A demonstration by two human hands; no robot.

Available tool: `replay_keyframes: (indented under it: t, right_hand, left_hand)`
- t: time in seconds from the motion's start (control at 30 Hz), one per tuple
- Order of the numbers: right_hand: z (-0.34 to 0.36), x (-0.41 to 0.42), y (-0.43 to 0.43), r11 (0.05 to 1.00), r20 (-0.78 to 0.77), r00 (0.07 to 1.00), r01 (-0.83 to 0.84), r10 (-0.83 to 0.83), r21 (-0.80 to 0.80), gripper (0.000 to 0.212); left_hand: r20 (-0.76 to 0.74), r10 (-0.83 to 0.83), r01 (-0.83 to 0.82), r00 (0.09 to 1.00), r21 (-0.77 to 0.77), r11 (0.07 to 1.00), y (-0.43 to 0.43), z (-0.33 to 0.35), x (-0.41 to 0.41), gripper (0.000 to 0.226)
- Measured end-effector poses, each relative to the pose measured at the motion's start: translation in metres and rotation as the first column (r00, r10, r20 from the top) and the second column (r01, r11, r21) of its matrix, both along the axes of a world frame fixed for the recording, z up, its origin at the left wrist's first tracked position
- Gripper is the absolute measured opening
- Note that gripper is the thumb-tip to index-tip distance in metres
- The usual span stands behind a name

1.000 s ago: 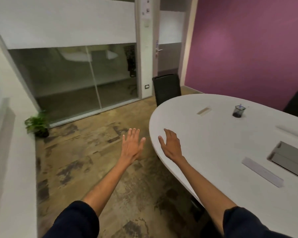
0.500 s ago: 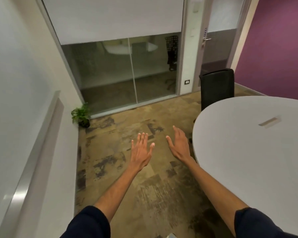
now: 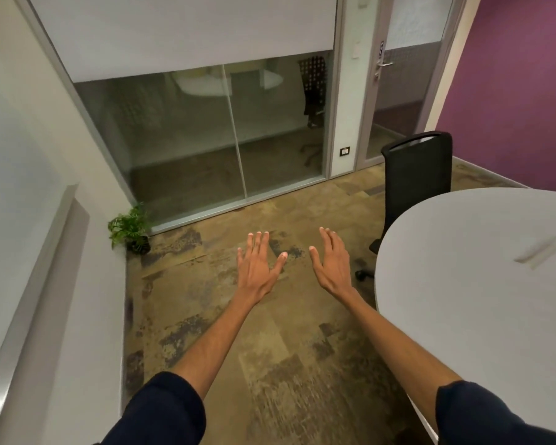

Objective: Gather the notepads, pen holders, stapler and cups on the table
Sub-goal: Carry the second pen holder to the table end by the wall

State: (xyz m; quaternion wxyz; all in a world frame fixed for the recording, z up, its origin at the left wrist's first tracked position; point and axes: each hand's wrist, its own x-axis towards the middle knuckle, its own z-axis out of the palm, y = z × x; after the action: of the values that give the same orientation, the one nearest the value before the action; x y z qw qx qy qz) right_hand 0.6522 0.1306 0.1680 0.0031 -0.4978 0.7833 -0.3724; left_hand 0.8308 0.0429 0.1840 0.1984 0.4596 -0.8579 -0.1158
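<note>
Both hands are out in front, over the floor (image 3: 270,348). The left hand (image 3: 257,268) is spread wide, fingers straight and fanned, back of the hand up, holding nothing. The right hand (image 3: 333,268) is open too, fingers straight and close together, thumb turned inward, nothing in it. The two are near each other with a clear gap between the thumbs. Dark sleeves (image 3: 161,412) cover the upper arms.

Over on the right, the pale tabletop (image 3: 463,300) comes in with its rounded end. That curved rim sweeps from beside the chair down toward the lower right, and the right forearm crosses it in this view, while the right hand sits just left of it.

On the tabletop there's one small flat strip (image 3: 538,253), blurred. I can't tell what it is, but its long axis runs from lower left to upper right, well apart from both hands.

A black chair (image 3: 416,175) stands upright at the far end of the tabletop, its wheeled base showing beside the rim.

There's a broad run of floor between the white wall (image 3: 45,284) on the left and the tabletop. A small potted plant (image 3: 130,228) sits in the corner where that wall meets the glass partition (image 3: 206,136). There's a purple wall (image 3: 511,107) at far right.
</note>
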Motion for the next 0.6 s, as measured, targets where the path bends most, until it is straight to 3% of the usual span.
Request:
replay_keyframes:
  t: [0.6]
  right_hand:
    - [0.019,-0.130,-0.275,0.981,-0.057,0.982,0.183,-0.179,0.059,0.065]
  left_hand:
    - [0.036,-0.100,0.101,0.994,-0.024,0.995,-0.316,-0.010,-0.123,0.081]
